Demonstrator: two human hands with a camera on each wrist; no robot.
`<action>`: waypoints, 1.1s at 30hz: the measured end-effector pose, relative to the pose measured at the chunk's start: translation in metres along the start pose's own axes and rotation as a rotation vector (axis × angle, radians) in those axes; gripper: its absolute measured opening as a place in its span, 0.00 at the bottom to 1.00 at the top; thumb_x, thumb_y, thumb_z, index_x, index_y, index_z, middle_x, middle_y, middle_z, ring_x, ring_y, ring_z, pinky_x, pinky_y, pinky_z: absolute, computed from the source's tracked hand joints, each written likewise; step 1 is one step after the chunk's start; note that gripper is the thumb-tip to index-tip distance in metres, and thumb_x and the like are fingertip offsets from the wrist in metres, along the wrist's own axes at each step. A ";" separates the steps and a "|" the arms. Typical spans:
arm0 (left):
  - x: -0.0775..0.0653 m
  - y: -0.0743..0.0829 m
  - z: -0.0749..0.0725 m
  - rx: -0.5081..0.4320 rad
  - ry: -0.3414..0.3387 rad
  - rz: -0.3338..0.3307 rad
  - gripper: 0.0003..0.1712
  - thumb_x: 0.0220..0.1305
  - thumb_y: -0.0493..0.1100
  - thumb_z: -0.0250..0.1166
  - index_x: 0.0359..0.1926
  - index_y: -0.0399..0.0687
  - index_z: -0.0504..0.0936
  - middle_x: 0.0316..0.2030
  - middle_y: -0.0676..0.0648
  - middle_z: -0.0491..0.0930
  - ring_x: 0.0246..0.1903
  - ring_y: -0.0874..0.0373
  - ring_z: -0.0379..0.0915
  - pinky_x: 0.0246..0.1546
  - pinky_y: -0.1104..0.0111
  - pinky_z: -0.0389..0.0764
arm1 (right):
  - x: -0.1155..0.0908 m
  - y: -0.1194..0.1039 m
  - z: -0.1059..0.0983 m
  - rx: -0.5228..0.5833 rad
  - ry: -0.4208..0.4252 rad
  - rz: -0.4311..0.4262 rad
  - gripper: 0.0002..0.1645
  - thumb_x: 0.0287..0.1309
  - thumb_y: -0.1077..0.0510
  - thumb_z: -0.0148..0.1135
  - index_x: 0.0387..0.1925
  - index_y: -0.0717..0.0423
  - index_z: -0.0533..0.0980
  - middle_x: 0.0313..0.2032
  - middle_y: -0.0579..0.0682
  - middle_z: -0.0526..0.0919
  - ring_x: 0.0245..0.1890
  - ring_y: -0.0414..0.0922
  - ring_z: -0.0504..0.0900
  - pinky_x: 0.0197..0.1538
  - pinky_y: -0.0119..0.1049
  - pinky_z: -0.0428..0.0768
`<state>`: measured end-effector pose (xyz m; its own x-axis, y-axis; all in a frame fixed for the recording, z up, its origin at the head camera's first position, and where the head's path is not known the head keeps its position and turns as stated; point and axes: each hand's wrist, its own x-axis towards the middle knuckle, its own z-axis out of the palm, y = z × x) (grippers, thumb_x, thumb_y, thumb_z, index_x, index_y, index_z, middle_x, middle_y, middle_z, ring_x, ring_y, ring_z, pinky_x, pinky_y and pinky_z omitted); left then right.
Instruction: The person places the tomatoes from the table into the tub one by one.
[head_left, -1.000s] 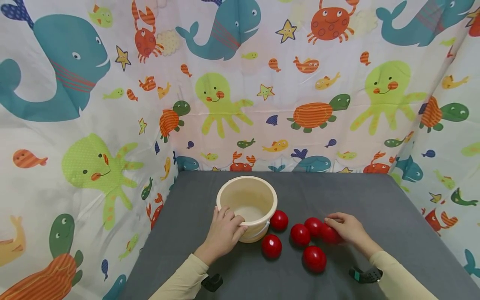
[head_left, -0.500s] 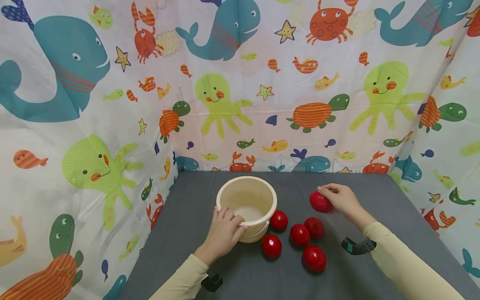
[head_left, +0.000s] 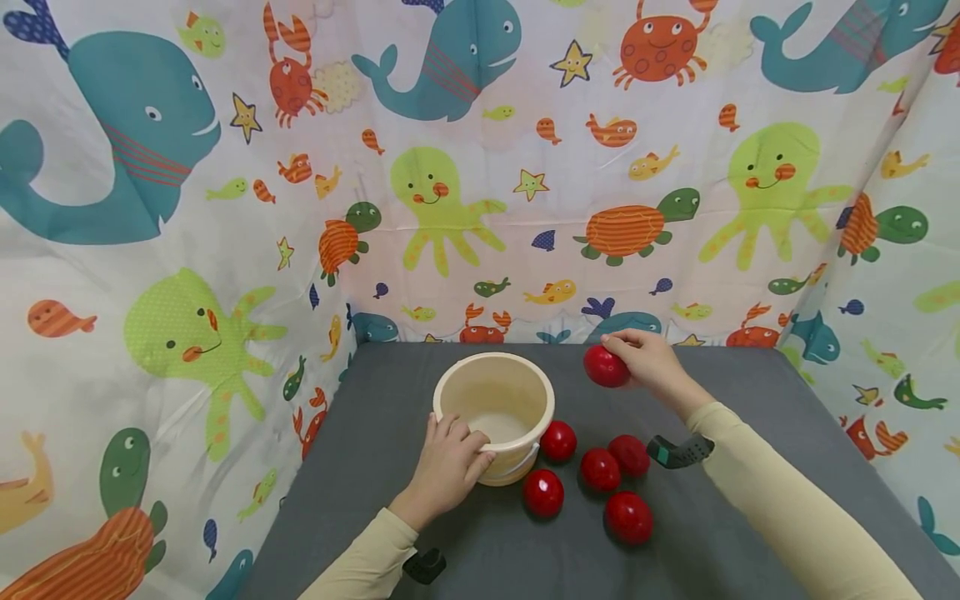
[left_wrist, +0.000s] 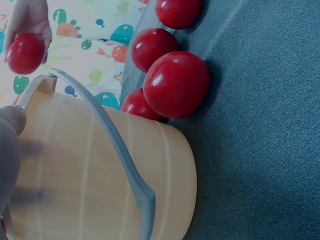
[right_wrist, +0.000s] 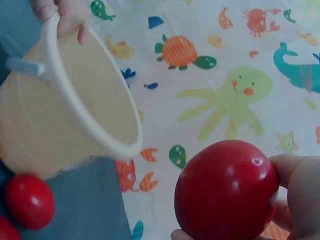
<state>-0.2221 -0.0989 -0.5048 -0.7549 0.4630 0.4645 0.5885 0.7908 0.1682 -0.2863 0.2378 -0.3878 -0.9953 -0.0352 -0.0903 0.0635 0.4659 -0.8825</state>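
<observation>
A cream bucket (head_left: 504,477) with a pale handle (left_wrist: 112,135) stands upright on the table. My left hand (head_left: 446,462) grips its near left rim, the fingers hooked over the edge into the bucket. Inside, the part of the floor that shows is bare. Up and to the right of the bucket, my right hand (head_left: 654,367) holds a shiny red ball (right_wrist: 225,192) in the air between thumb and fingers. Several similar red balls lie on the table to the bucket's right, the nearest one (head_left: 557,441) close against its wall.
The grey table (head_left: 720,400) reaches back to a white curtain (head_left: 525,233) printed with sea animals, which also hangs along both sides. Dark bands sit at both wrists, the right band (head_left: 681,451) over the sleeve.
My right hand has lifted the red ball from the group on the table and carried it up and left, toward the bucket's far right. The left hand and bucket stay put.
</observation>
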 end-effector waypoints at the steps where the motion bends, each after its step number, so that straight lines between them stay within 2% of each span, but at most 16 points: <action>1: 0.000 0.000 0.000 0.000 -0.001 -0.001 0.13 0.66 0.57 0.59 0.40 0.57 0.81 0.35 0.50 0.76 0.59 0.44 0.66 0.62 0.30 0.55 | 0.002 -0.003 0.003 0.004 -0.003 -0.001 0.34 0.66 0.37 0.53 0.62 0.58 0.70 0.60 0.64 0.71 0.55 0.60 0.75 0.41 0.45 0.86; 9: -0.001 -0.004 0.003 0.007 0.011 0.008 0.13 0.66 0.58 0.58 0.41 0.58 0.81 0.35 0.50 0.75 0.58 0.44 0.67 0.61 0.30 0.56 | 0.017 -0.031 0.044 0.047 -0.051 -0.006 0.28 0.67 0.44 0.54 0.61 0.56 0.71 0.59 0.63 0.74 0.55 0.60 0.77 0.40 0.46 0.86; 16: 0.000 -0.003 0.002 0.023 0.002 0.004 0.12 0.66 0.58 0.59 0.40 0.59 0.81 0.36 0.51 0.76 0.57 0.46 0.66 0.61 0.31 0.58 | 0.024 -0.043 0.083 0.075 -0.092 0.007 0.27 0.67 0.44 0.56 0.60 0.55 0.73 0.57 0.63 0.76 0.53 0.60 0.79 0.41 0.49 0.85; 22: 0.002 -0.003 0.000 0.020 -0.005 -0.002 0.11 0.66 0.57 0.59 0.40 0.59 0.81 0.36 0.51 0.76 0.57 0.48 0.66 0.62 0.32 0.57 | 0.032 -0.042 0.114 0.075 -0.107 0.005 0.25 0.65 0.45 0.58 0.56 0.54 0.76 0.56 0.61 0.77 0.51 0.59 0.81 0.35 0.48 0.86; 29: 0.002 -0.004 0.001 0.038 0.020 0.019 0.11 0.65 0.57 0.60 0.39 0.59 0.81 0.35 0.50 0.76 0.56 0.46 0.67 0.60 0.32 0.60 | 0.039 -0.033 0.152 -0.013 -0.105 0.001 0.22 0.62 0.44 0.60 0.52 0.51 0.79 0.50 0.58 0.81 0.44 0.54 0.83 0.26 0.41 0.85; 33: 0.002 -0.004 0.001 0.049 0.035 0.029 0.11 0.65 0.57 0.60 0.38 0.59 0.81 0.35 0.49 0.77 0.56 0.44 0.68 0.59 0.32 0.61 | 0.039 -0.027 0.166 -0.081 -0.114 -0.002 0.21 0.61 0.44 0.62 0.51 0.50 0.80 0.48 0.57 0.81 0.39 0.51 0.83 0.24 0.42 0.84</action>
<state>-0.2265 -0.1003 -0.5057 -0.7265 0.4727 0.4987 0.5948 0.7960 0.1121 -0.3152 0.0765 -0.4439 -0.9804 -0.1339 -0.1444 0.0510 0.5355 -0.8430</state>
